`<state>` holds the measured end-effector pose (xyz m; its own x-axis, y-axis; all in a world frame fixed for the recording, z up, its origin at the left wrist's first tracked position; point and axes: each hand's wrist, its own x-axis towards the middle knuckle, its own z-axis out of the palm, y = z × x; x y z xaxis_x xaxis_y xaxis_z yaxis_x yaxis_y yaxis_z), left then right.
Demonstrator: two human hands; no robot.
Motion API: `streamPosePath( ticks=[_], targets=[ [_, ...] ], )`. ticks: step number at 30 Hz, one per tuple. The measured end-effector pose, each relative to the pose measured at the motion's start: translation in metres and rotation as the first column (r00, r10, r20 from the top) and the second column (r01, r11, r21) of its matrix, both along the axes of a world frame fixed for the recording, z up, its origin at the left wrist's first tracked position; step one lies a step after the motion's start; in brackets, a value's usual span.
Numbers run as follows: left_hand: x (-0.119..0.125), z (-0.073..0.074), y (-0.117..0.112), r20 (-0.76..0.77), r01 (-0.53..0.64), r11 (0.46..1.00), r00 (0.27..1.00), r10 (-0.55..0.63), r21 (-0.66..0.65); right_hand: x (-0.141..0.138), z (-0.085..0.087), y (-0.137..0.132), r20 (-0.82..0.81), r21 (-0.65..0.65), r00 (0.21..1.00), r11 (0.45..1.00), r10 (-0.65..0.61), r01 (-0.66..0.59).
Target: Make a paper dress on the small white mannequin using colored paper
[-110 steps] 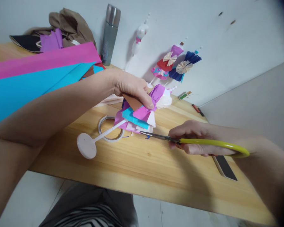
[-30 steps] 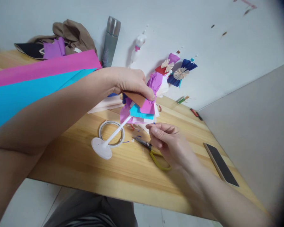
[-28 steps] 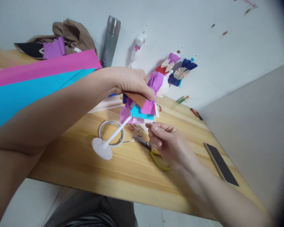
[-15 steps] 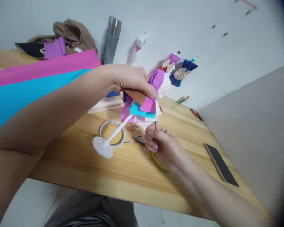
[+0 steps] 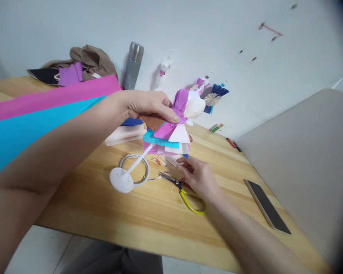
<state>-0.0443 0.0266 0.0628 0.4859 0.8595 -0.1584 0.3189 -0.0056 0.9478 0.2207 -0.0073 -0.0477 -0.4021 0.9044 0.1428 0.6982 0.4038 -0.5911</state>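
Note:
My left hand (image 5: 157, 106) is closed around the waist of a paper doll (image 5: 174, 133), its thumb pressed on the purple paper. Layers of purple, blue, white and brown paper make up the doll's skirt, and its pale round head leans right. A thin white rod runs from the skirt down to a round white base (image 5: 121, 180), tilted above the table. Low and to the right, my right hand (image 5: 200, 175) has bent fingers slightly apart, with nothing visible in them. Scissors with yellow handles (image 5: 191, 203) lie just beneath it.
A tape roll (image 5: 147, 171) lies behind the rod, near paper scraps (image 5: 157, 161). Pink and blue sheets (image 5: 45, 118) spread at left. A thermos (image 5: 133, 66), a cap (image 5: 42, 76) and decorated figures (image 5: 213, 99) stand along the wall. A phone (image 5: 267, 205) lies at right.
My left hand and the doll have turned slightly, showing more of its head and white skirt pieces. My right hand's fingers have loosened from a pinch, and the scissors show more fully.

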Motion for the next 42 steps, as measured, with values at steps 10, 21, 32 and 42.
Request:
streamPosePath(
  ticks=[10, 21, 32, 42],
  targets=[
    [0.0, 0.004, -0.005, 0.084, 0.054, 0.997, 0.995, -0.05, -0.052, 0.02, 0.02, 0.002, -0.206, -0.128, 0.973, 0.989, -0.104, 0.078],
    [0.004, 0.009, -0.01, -0.077, 0.058, 0.993, 0.996, -0.049, 0.107, -0.036, 0.074, 0.01, -0.626, -0.197, 0.779, 0.972, -0.026, -0.126],
    [0.0, 0.007, -0.006, -0.099, 0.073, 0.988, 0.993, -0.06, 0.133, -0.063, 0.066, 0.02, -0.711, -0.237, 0.703, 0.943, -0.006, -0.232],
    [0.003, 0.009, -0.013, 0.021, 0.02, 0.999, 1.0, -0.021, 0.026, -0.061, 0.056, 0.023, -0.736, -0.175, 0.674, 0.943, 0.065, -0.282]
  ],
)
